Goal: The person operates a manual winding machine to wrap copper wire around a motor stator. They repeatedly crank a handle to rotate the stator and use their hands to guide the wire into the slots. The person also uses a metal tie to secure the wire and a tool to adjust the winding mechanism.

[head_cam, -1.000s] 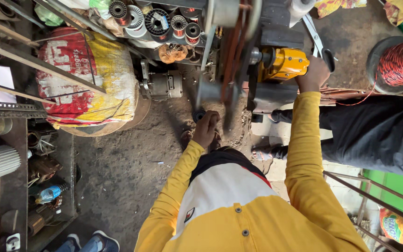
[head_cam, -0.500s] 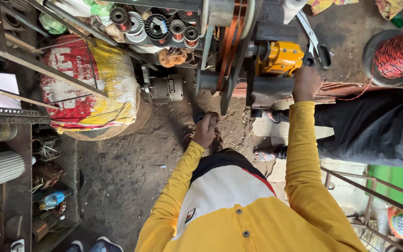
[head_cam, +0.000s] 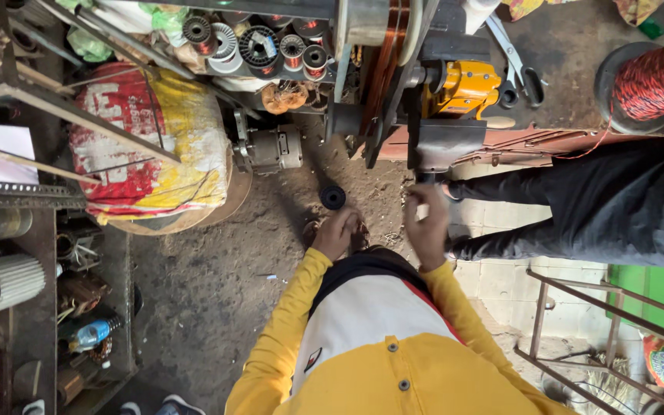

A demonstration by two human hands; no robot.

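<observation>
The person's right hand reaches up just under the grey base of the winding machine on the desk, fingers curled; whether the grip closes on anything is hard to make out. The left hand hangs lower, fingers bent together, its contents hidden. A small black wheel lies on the dirt floor just above it. Left, a red, white and yellow sack bulges beside a grey motor.
</observation>
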